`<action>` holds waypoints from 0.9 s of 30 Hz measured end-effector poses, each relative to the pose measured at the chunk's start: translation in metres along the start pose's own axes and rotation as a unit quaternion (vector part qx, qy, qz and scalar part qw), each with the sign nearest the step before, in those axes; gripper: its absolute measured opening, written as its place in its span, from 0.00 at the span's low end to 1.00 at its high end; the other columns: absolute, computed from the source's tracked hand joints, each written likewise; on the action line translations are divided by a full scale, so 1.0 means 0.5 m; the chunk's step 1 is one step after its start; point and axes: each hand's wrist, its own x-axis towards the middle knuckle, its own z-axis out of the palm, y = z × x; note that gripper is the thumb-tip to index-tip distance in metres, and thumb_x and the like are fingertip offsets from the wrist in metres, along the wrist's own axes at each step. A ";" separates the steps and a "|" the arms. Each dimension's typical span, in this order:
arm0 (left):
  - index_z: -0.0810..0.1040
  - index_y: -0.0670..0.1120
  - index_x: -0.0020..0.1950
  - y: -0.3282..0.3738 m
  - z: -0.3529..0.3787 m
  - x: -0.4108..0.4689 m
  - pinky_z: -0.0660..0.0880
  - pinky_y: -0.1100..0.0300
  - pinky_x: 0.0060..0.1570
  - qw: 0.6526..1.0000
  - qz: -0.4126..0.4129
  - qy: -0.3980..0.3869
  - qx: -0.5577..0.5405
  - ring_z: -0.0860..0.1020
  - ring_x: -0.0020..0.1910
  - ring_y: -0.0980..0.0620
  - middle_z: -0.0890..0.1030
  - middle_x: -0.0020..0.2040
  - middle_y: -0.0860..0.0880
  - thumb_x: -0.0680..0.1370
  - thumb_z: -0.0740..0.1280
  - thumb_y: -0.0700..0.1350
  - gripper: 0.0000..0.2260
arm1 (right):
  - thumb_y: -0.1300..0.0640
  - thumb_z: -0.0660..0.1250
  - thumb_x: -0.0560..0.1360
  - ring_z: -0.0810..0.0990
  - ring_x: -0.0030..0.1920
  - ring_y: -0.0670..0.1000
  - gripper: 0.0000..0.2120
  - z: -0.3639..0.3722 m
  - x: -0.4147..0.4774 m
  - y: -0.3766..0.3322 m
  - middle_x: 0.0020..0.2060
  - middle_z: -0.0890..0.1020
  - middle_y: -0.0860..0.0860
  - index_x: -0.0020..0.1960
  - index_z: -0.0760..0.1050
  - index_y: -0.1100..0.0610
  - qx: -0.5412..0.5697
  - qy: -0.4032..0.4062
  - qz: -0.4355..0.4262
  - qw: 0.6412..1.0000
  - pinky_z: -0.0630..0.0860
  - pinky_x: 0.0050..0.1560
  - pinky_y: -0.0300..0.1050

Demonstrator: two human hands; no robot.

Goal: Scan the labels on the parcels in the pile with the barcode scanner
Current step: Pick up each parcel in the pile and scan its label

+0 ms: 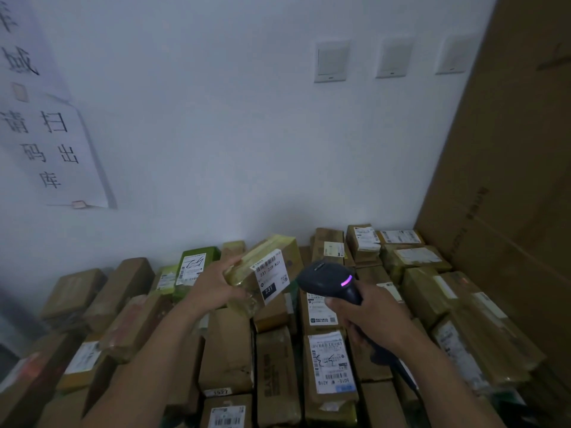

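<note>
At centre frame, my left hand (216, 285) grips the lower left end of a tape-wrapped yellowish parcel (247, 267), which is raised and tilted above the pile. Its white label (273, 274), printed with a barcode and "231", is turned toward the right. My right hand (358, 313) is wrapped round the handle of the dark barcode scanner (327, 281). The scanner's head sits just beside the label and is aimed at it, and a pink light glows on its back.

Below both forearms, the pile of parcels (228, 350) fills the lower half of the frame. They are mostly brown cardboard boxes packed edge to edge, many with white shipping labels facing up. A green parcel (197, 264) with a handwritten label leans just left of my left hand, against the white wall (216, 118).

At upper left, a paper notice (52, 149) with large black characters is taped to that wall. At upper right are three pale wall switches (332, 61). A tall cardboard carton (509, 180) stands along the right edge.
</note>
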 end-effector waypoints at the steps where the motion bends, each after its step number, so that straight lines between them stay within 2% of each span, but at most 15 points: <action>1: 0.69 0.55 0.74 0.001 0.002 0.001 0.69 0.71 0.35 1.000 0.000 0.000 0.002 0.76 0.47 0.62 0.77 0.55 0.56 0.67 0.78 0.38 0.38 | 0.52 0.69 0.77 0.74 0.21 0.46 0.06 0.000 0.001 0.000 0.28 0.79 0.50 0.47 0.75 0.54 0.001 -0.001 -0.001 1.000 0.72 0.26 0.39; 6: 0.67 0.55 0.75 -0.008 0.019 0.023 0.70 0.69 0.36 1.000 0.005 -0.001 -0.003 0.75 0.48 0.61 0.74 0.62 0.51 0.68 0.77 0.41 0.38 | 0.52 0.70 0.77 0.74 0.22 0.47 0.07 -0.003 0.015 0.006 0.29 0.80 0.51 0.48 0.75 0.55 0.012 -0.002 0.002 1.000 0.72 0.26 0.41; 10: 0.66 0.55 0.75 -0.018 0.042 0.058 0.70 0.68 0.35 0.999 -0.014 0.034 -0.030 0.76 0.46 0.61 0.75 0.59 0.52 0.71 0.76 0.48 0.35 | 0.51 0.70 0.76 0.75 0.22 0.49 0.08 -0.013 0.061 0.019 0.29 0.80 0.51 0.43 0.75 0.54 0.036 0.033 0.015 0.999 0.72 0.26 0.41; 13: 0.66 0.53 0.75 -0.028 0.067 0.101 0.70 0.67 0.37 0.993 -0.038 0.065 -0.087 0.74 0.45 0.63 0.74 0.60 0.52 0.73 0.74 0.52 0.32 | 0.51 0.70 0.76 0.75 0.24 0.52 0.09 -0.031 0.121 0.031 0.28 0.80 0.53 0.44 0.75 0.57 0.058 0.054 0.021 0.997 0.72 0.26 0.43; 14: 0.66 0.53 0.75 -0.035 0.078 0.123 0.71 0.65 0.39 0.990 -0.046 0.074 -0.114 0.75 0.46 0.61 0.74 0.62 0.51 0.74 0.73 0.53 0.32 | 0.52 0.70 0.77 0.75 0.24 0.52 0.09 -0.037 0.144 0.036 0.29 0.80 0.54 0.44 0.75 0.58 0.061 0.058 0.020 0.996 0.72 0.26 0.43; 16: 0.67 0.52 0.75 -0.038 0.100 0.166 0.76 0.55 0.52 0.978 -0.077 0.087 -0.172 0.78 0.52 0.52 0.76 0.65 0.48 0.75 0.72 0.54 0.30 | 0.53 0.69 0.77 0.76 0.24 0.53 0.10 -0.048 0.192 0.047 0.30 0.81 0.56 0.45 0.75 0.59 0.067 0.063 0.018 0.996 0.73 0.26 0.44; 17: 0.67 0.52 0.75 -0.037 0.112 0.187 0.75 0.50 0.59 0.972 -0.088 0.089 -0.200 0.78 0.56 0.49 0.76 0.66 0.47 0.75 0.71 0.55 0.30 | 0.53 0.69 0.77 0.76 0.24 0.53 0.10 -0.052 0.217 0.053 0.30 0.81 0.56 0.45 0.76 0.60 0.071 0.064 0.018 0.995 0.73 0.26 0.44; 19: 0.68 0.52 0.74 -0.037 0.137 0.232 0.73 0.48 0.63 0.962 -0.105 0.083 -0.237 0.77 0.57 0.50 0.77 0.66 0.48 0.74 0.71 0.59 0.30 | 0.53 0.69 0.77 0.76 0.25 0.54 0.11 -0.058 0.270 0.071 0.29 0.81 0.54 0.45 0.76 0.61 0.079 0.061 0.023 0.995 0.74 0.27 0.45; 21: 0.69 0.53 0.73 -0.047 0.160 0.282 0.76 0.50 0.59 0.962 -0.108 0.080 -0.240 0.79 0.56 0.52 0.79 0.64 0.50 0.71 0.72 0.63 0.33 | 0.52 0.69 0.77 0.76 0.25 0.54 0.11 -0.060 0.319 0.091 0.29 0.81 0.53 0.45 0.76 0.61 0.087 0.058 0.027 0.994 0.74 0.27 0.46; 23: 0.70 0.50 0.73 -0.039 0.177 0.321 0.79 0.56 0.52 0.965 -0.115 0.058 -0.230 0.81 0.52 0.54 0.81 0.59 0.51 0.73 0.72 0.58 0.31 | 0.53 0.69 0.77 0.76 0.24 0.54 0.11 -0.059 0.366 0.114 0.29 0.81 0.53 0.44 0.75 0.61 0.086 0.057 0.021 0.994 0.74 0.27 0.45; 25: 0.71 0.46 0.73 -0.027 0.186 0.355 0.75 0.73 0.42 0.976 -0.101 0.049 -0.187 0.79 0.49 0.58 0.78 0.55 0.56 0.77 0.69 0.52 0.25 | 0.53 0.69 0.77 0.76 0.24 0.52 0.11 -0.057 0.405 0.137 0.28 0.81 0.53 0.44 0.75 0.61 0.078 0.051 0.022 0.995 0.74 0.27 0.43; 26: 0.70 0.45 0.72 0.010 0.180 0.348 0.70 0.79 0.37 0.979 -0.101 0.041 -0.175 0.78 0.53 0.55 0.74 0.55 0.55 0.80 0.66 0.48 0.21 | 0.52 0.69 0.77 0.76 0.23 0.51 0.11 -0.055 0.422 0.151 0.27 0.80 0.52 0.43 0.75 0.60 0.076 0.044 0.025 0.996 0.74 0.27 0.42; 27: 0.68 0.45 0.74 0.007 0.182 0.359 0.67 0.82 0.37 0.982 -0.088 0.031 -0.161 0.76 0.60 0.51 0.71 0.58 0.54 0.82 0.64 0.46 0.20 | 0.51 0.69 0.77 0.76 0.23 0.51 0.12 -0.053 0.436 0.164 0.27 0.80 0.51 0.43 0.75 0.60 0.072 0.037 0.029 0.996 0.74 0.27 0.42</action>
